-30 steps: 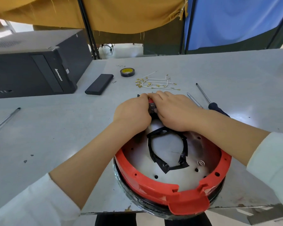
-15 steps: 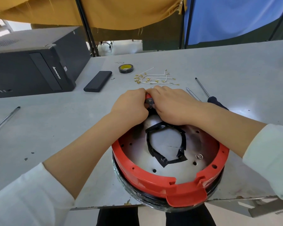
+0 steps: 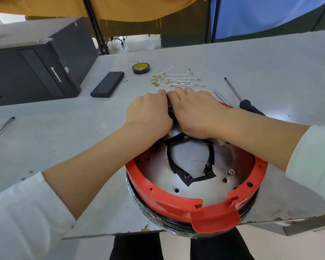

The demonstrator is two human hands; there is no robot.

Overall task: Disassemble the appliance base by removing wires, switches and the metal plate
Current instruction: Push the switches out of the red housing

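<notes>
The red appliance base (image 3: 195, 184) sits at the tabletop's (image 3: 64, 147) near edge, overhanging it slightly, its metal plate (image 3: 191, 177) ringed with black tape (image 3: 189, 160). At its far rim the left hand (image 3: 148, 113) and right hand (image 3: 193, 113), fingers curled, meet on a small dark part (image 3: 170, 109). Beyond lie loose white wires (image 3: 176, 79), a tape roll (image 3: 141, 68) and a screwdriver (image 3: 242, 98).

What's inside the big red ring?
Inside the red ring sits a shiny metal plate with black tape and a screw. Both hands hide its far edge.
</notes>
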